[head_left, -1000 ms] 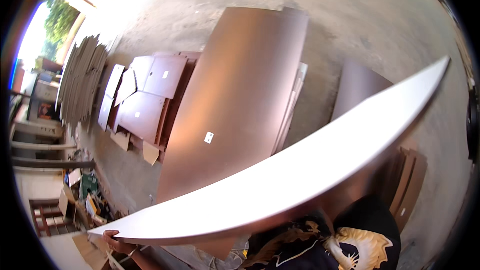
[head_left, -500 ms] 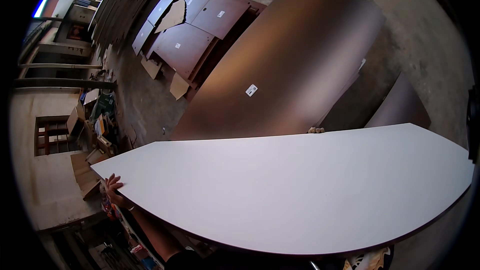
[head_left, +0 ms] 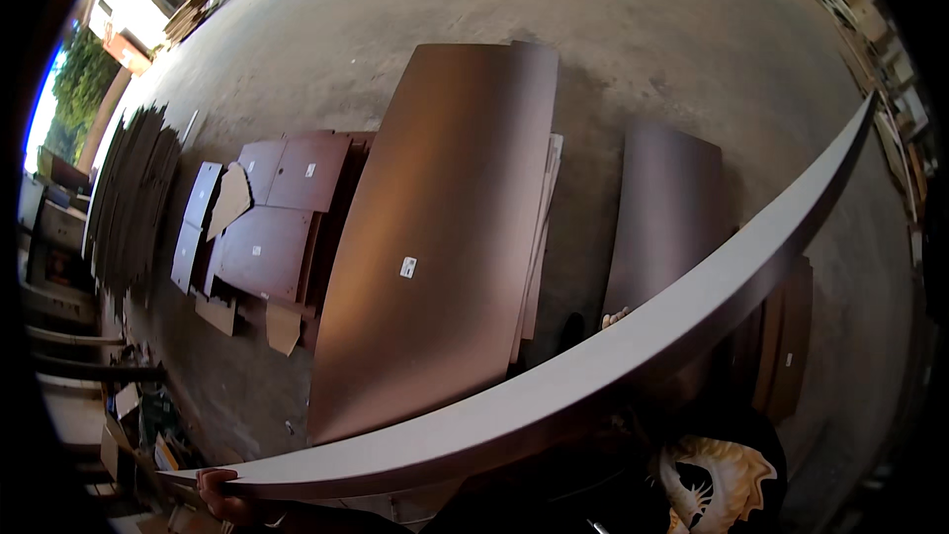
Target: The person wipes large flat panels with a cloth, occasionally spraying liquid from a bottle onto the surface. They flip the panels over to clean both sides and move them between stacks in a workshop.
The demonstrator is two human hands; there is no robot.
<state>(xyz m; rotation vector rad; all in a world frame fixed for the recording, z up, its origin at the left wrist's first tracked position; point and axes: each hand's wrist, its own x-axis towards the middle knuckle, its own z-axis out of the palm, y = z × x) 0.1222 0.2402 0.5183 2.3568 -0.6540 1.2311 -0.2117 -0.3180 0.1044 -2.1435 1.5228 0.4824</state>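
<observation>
One long pale grey board [head_left: 593, 366] spans the frame from lower left to upper right, tilted edge-up. Left hand [head_left: 222, 496], lower left, grips its end w/ fingers curled over the edge. Right hand not in view. Behind, centre: large brown panel [head_left: 445, 227] flat on concrete floor [head_left: 613, 20]; smaller brown sheets [head_left: 267, 227] at left.

A grey concrete floor [head_left: 633, 30] carries a long brown board [head_left: 435, 237] at its middle, smaller brown panels [head_left: 267, 227] toward its left edge, probably offcuts beside them.
</observation>
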